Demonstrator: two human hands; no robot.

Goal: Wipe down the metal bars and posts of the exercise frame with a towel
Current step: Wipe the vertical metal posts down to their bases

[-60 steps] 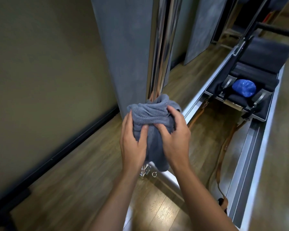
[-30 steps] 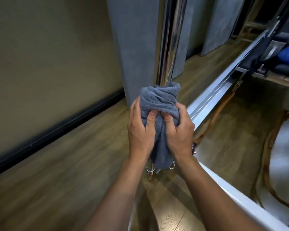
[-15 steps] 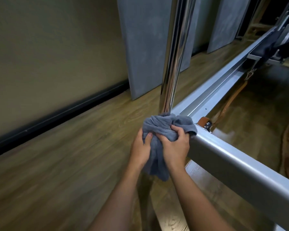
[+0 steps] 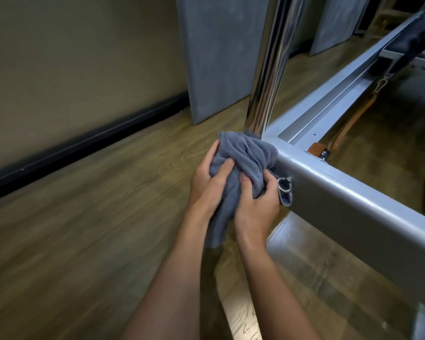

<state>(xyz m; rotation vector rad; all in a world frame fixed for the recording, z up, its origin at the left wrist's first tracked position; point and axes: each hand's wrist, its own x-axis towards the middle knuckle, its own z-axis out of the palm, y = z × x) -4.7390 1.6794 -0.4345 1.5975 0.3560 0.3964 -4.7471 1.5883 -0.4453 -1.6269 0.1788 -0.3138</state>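
Wood floor (image 4: 84, 241) fills the lower left of the picture, under a beige wall (image 4: 71, 57) at upper left. A grey rail (image 4: 353, 207) of the frame runs from the centre to the lower right. The chrome post (image 4: 268, 69) rises from the rail's corner through the top centre. The towel (image 4: 245, 153), blue-grey and bunched, sits at the centre, wrapped round the foot of the post and touching the rail corner; a tail hangs between the wrists. The left hand (image 4: 206, 182) grips its left side, thumb pressed into the cloth. The right hand (image 4: 258, 204) clenches the lower right folds. A small metal ring (image 4: 284, 185) juts from the rail just beside the right fingers. The step in hand looks like the bottom end of a post wipe. Next would likely be a shift of the cloth onto the rail, which calls for a looser hold and care not to snag the ring.
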